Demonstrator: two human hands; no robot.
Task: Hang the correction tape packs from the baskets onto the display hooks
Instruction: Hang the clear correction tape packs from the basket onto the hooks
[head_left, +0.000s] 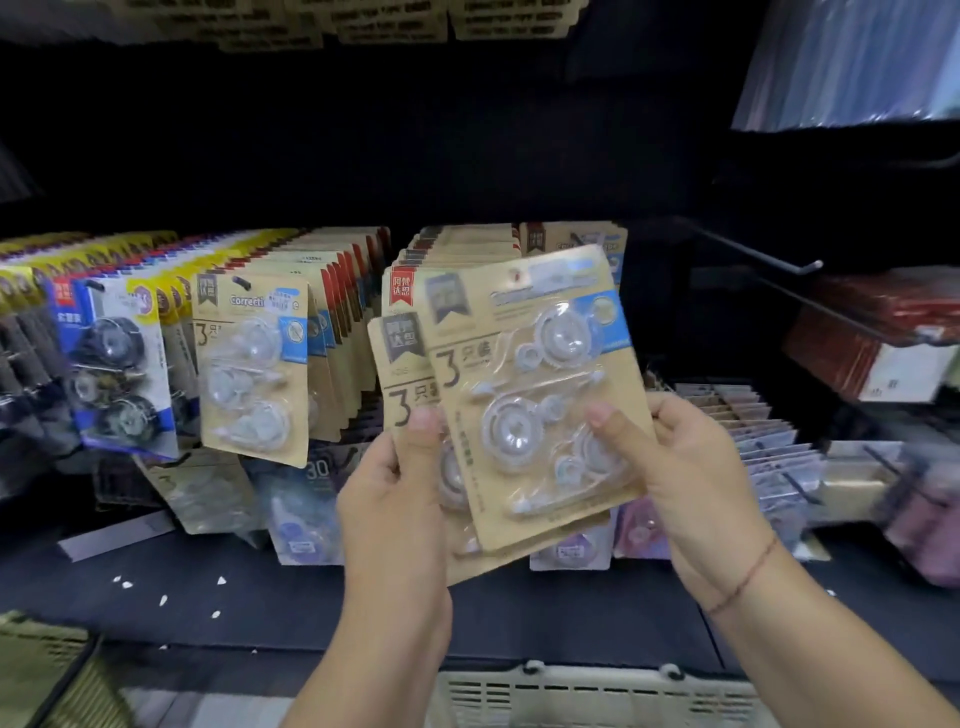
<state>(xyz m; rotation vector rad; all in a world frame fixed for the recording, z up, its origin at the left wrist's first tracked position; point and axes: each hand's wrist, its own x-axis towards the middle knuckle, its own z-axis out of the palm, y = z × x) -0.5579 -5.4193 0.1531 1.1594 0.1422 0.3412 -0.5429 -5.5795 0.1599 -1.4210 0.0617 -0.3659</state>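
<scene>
Both hands hold a small fanned stack of correction tape packs (530, 384) in the centre of the frame, tilted to the right in front of the display. The left hand (395, 499) pinches the lower left of the stack. Its thumb lies flat on the card of a rear pack (402, 364) and its fingers are hidden behind. The right hand (691, 483) grips the lower right edge of the front pack, thumb pressed on the clear blister and fingers curled behind. A red thread bracelet (748, 577) circles that wrist. At centre left, rows of hanging packs (249, 364) on the same brown card crowd the display. A dark hook (779, 257) juts out at the right. A pale basket (597, 696) shows along the bottom edge.
</scene>
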